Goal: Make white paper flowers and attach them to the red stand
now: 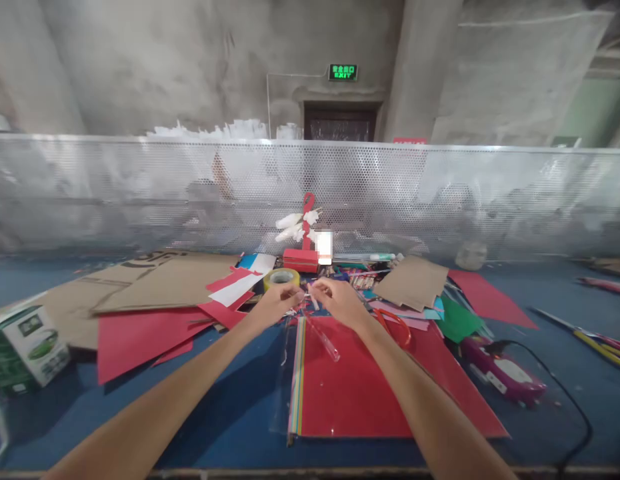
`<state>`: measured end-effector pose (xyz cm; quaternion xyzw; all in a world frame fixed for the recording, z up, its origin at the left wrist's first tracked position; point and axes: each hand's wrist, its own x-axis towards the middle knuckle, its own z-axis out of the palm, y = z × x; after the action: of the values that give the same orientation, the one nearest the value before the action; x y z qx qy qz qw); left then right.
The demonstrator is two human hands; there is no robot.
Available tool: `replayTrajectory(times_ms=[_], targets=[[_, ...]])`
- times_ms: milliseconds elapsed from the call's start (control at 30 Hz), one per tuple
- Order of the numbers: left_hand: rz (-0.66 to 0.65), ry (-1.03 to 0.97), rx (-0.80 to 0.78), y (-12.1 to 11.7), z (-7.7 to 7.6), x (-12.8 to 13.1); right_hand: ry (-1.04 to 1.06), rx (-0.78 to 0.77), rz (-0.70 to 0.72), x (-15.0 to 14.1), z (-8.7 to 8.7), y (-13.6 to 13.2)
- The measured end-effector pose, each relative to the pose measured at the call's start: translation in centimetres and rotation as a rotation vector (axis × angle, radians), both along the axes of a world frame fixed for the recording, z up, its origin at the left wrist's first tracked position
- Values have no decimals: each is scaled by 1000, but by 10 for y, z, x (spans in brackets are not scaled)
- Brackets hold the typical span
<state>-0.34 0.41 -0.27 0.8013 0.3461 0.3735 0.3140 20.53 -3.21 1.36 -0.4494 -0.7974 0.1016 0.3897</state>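
Note:
My left hand [280, 301] and my right hand [337, 300] meet over the middle of the table, fingertips close together. Both are closed in a pinch, and a small whitish piece [314, 301] shows between them, too small and blurred to name. Below them, a clear plastic strip [330, 345] lies over a stack of red paper [355, 387] with coloured edges at its left side. A roll of yellow tape [281, 277] sits just behind my left hand. Red-handled scissors [396, 327] lie right of my right hand.
Cardboard [155, 283] and red sheets [140, 337] cover the left, beside a green-white box [30, 347]. A red stand with white flowers [301, 260] is at the back. On the right are a purple corded device [505, 373] and long yellow-handled tools [595, 343]. A perforated metal screen [140, 200] borders the table.

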Motion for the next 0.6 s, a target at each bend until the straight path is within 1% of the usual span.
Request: replayTrajectory(times_ms=[67,133,233,300,367,467,600], targets=[[13,15,-25,-1,2,-1,48,-16,55,2,-1,0],[14,45,-63,-2,3,-1,60,-35,73,1,-3,0],[20,85,-98,-3,1,-2,28,-50,49,-5,-7,0],[19,117,-108,-3,0,-2,20,-64,1,-9,-11,1],[28,132,-103,-3,-1,-1,23,-101,-50,-12,-16,1],[41,153,-77,-5,1,-1,13,-139,-87,-14,-21,3],[39,148,-58,-7,8,-4,8,-157,-64,-17,-20,6]])
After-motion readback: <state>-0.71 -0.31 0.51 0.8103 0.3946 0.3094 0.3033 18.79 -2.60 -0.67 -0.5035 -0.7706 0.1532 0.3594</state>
